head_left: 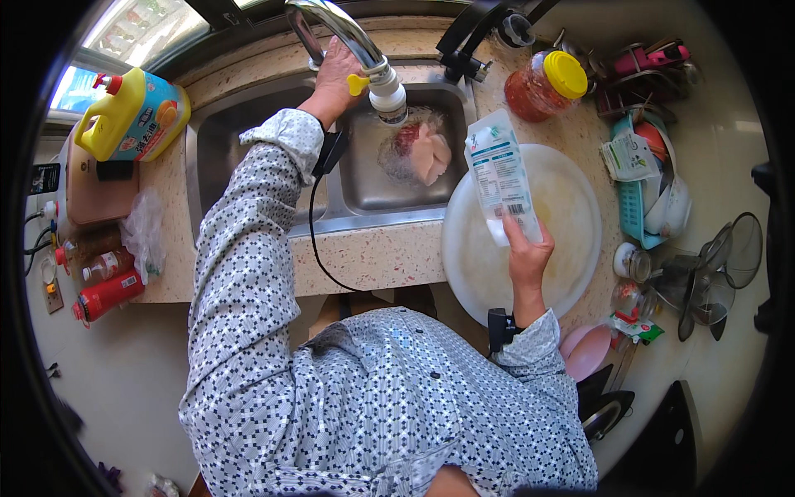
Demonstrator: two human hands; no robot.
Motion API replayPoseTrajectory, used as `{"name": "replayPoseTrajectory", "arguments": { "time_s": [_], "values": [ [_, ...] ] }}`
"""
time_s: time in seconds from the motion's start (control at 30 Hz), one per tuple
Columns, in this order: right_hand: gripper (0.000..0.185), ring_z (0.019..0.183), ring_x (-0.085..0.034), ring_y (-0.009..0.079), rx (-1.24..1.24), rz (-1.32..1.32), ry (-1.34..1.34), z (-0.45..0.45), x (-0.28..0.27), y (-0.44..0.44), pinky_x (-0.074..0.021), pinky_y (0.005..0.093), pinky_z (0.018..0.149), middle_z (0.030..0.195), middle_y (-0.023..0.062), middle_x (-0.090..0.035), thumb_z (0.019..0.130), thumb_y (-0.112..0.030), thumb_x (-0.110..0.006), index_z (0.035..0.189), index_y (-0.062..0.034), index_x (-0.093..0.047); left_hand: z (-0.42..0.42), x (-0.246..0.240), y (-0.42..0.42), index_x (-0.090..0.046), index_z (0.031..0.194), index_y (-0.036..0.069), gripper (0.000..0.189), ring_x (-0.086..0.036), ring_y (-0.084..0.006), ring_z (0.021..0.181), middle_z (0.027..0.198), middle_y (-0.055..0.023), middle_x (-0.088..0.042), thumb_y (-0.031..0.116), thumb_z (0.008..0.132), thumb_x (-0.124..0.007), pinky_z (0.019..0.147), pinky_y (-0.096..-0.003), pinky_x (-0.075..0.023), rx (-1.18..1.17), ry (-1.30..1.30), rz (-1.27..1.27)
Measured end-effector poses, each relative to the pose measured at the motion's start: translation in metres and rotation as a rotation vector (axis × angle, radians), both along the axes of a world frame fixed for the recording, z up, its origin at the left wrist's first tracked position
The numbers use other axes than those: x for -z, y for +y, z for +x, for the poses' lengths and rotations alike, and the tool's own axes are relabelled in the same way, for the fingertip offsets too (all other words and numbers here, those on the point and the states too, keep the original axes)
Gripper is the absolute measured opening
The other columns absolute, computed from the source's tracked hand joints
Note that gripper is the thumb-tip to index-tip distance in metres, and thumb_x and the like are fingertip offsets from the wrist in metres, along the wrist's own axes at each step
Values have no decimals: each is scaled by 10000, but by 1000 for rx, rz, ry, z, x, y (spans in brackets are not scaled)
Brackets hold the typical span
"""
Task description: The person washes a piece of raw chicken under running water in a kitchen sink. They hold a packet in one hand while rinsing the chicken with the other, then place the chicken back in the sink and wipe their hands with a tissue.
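My left hand [339, 77] is at the base of the chrome faucet [348, 28], partly behind its spout; whether its fingers close on the handle cannot be seen. Below the white spout head [389, 102], pieces of pale and red raw meat [425, 152] lie in the right basin of the steel sink [372, 202], with water around them. My right hand [528, 248] holds a flat, white and clear printed plastic package [500, 174] by its lower end, above the round white cutting board [559, 261] right of the sink.
A yellow detergent jug [140, 118] and several bottles [109, 295] stand or lie at the left. Behind the board is a yellow-lidded jar [546, 87] of red food. A turquoise basket [633, 211] of dishes, a small jar [632, 261] and strainers [720, 267] line the right side.
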State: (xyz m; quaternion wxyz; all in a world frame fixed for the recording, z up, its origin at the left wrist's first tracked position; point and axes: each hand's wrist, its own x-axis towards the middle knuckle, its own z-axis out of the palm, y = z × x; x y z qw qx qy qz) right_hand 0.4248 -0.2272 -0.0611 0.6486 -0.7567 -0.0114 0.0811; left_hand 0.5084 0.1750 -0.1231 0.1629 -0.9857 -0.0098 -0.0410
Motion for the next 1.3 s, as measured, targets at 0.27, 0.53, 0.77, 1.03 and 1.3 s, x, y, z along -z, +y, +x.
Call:
{"name": "replayPoseTrajectory", "arguments": {
  "time_s": [0.27, 0.53, 0.77, 1.03, 1.3],
  "values": [
    [125, 739, -590, 68, -45, -95, -78, -7, 13, 13, -473, 228, 657, 846, 12, -672, 859, -41, -672, 965, 26, -672, -130, 58, -54, -549, 1232, -7, 467, -478, -375, 1230, 1307, -221, -526, 187, 825, -670, 1050, -431, -368, -227, -310, -861],
    [154, 738, -597, 78, -93, -96, -22, 5, 45, 29, -484, 243, 658, 842, 22, -676, 850, -31, -676, 986, 42, -669, -196, 59, -93, -597, 1170, -1, 385, -556, -343, 1158, 1227, -200, -595, 171, 835, -673, 982, -388, -439, -389, -338, -1074],
    [156, 741, -605, 81, -101, -89, 16, -1, 55, 34, -489, 245, 664, 847, 27, -686, 846, -36, -681, 981, 42, -675, -185, 72, -108, -588, 1176, -8, 388, -591, -326, 1094, 1196, -189, -611, 152, 830, -661, 933, -385, -470, -426, -212, -1286],
    [146, 732, -608, 84, -62, -92, -27, -4, 47, 33, -487, 247, 657, 825, 26, -686, 838, -52, -691, 951, 40, -680, -103, 92, -131, -427, 1320, -76, 432, -581, -328, 1097, 1258, -229, -536, 179, 978, -496, 928, -397, -503, -917, 35, -2465],
    [146, 735, -614, 89, -42, -65, 6, 1, 50, 28, -489, 248, 656, 826, 30, -688, 838, -50, -689, 950, 43, -680, -77, 111, -152, -399, 1313, -115, 461, -553, -340, 1128, 1284, -271, -489, 206, 989, -467, 946, -407, -498, -1114, 87, -2465]
  ]
}}
